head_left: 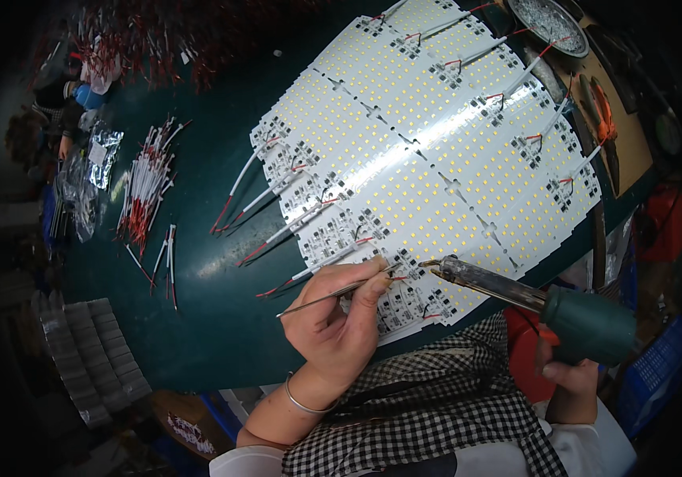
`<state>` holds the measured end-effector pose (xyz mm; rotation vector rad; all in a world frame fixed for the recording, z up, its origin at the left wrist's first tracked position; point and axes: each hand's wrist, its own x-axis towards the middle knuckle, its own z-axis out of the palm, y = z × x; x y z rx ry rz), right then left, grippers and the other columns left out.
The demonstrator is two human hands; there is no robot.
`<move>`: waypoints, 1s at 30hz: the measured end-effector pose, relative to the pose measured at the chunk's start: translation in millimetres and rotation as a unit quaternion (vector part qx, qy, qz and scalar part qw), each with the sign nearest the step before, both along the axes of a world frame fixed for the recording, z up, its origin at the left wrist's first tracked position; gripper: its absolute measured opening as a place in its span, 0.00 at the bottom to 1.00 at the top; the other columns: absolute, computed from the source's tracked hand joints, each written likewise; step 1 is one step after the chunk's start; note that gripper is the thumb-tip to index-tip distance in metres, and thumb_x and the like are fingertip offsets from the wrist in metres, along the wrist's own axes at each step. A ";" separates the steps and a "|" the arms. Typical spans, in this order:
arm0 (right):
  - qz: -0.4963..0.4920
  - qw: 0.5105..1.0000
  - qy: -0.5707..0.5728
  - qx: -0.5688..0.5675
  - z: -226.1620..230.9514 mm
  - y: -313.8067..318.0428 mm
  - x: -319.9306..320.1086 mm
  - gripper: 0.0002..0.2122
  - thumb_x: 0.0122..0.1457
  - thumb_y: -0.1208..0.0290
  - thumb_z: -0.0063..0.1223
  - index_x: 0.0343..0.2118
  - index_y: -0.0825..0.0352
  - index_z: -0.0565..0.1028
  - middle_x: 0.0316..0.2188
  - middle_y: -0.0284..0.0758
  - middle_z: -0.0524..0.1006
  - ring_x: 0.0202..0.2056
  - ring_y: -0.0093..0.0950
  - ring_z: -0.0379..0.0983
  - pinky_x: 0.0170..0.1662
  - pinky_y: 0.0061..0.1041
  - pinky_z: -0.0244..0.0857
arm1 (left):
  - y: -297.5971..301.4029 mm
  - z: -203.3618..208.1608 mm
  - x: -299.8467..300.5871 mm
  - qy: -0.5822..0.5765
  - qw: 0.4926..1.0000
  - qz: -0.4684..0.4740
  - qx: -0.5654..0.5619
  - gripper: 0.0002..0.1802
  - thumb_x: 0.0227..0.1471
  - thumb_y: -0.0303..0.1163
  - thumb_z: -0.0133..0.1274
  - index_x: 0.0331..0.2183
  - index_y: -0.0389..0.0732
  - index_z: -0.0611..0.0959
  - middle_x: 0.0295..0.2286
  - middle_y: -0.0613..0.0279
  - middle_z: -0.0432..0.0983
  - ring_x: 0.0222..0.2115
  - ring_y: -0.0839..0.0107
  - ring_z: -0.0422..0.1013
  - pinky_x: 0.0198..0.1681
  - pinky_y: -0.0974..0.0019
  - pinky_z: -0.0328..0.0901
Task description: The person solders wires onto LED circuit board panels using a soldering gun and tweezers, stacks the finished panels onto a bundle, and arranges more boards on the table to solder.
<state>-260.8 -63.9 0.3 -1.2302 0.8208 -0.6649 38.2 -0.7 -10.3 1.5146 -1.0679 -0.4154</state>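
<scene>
Head view: my left hand has thumb and index finger pinched together on a slender metal tool, its end close to a short red lead at the near-left edge of the LED board. Whether those fingers also hold a wire, I can't tell. My right hand is clamped under the green soldering gun, fingers mostly hidden, with the gun's tip just beside that lead. If either wrist wavers, I judge the hot tip could touch my left fingertips or scorch neighbouring parts; a slipping pinch could leave the joint crooked. The board lies flat on the green table, white-sleeved wires jutting past its left edge, where a forearm could snag them. Farther left lies a wire bundle.
</scene>
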 end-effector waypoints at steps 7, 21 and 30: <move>-0.058 0.997 0.031 0.048 11.3 -4.8 12.7 0.06 0.35 0.74 0.62 0.18 0.66 0.75 0.15 0.31 0.72 0.20 0.30 0.70 0.35 0.28 0.66 | -1.0 2.0 0.2 0.006 1.000 -0.005 -0.002 0.06 0.51 0.17 0.54 0.35 0.27 0.77 0.30 0.47 0.77 0.25 0.69 0.75 0.30 0.70 0.72; 0.031 0.999 -0.015 -0.011 -7.7 -5.6 -1.8 0.28 0.41 0.74 0.67 0.47 0.78 0.68 0.18 0.36 0.71 0.15 0.24 0.68 0.18 0.19 0.63 | -1.4 1.8 -3.5 0.071 0.996 0.051 0.001 0.08 0.45 0.17 0.60 0.32 0.29 0.82 0.27 0.52 0.80 0.28 0.71 0.76 0.33 0.73 0.69; -0.018 0.997 0.058 0.045 13.7 -7.3 17.9 0.11 0.40 0.73 0.63 0.29 0.71 0.77 0.21 0.32 0.75 0.25 0.28 0.71 0.35 0.27 0.67 | -0.9 0.4 -2.0 0.020 1.000 0.005 0.004 0.06 0.52 0.17 0.54 0.35 0.27 0.77 0.31 0.47 0.77 0.26 0.69 0.75 0.31 0.70 0.72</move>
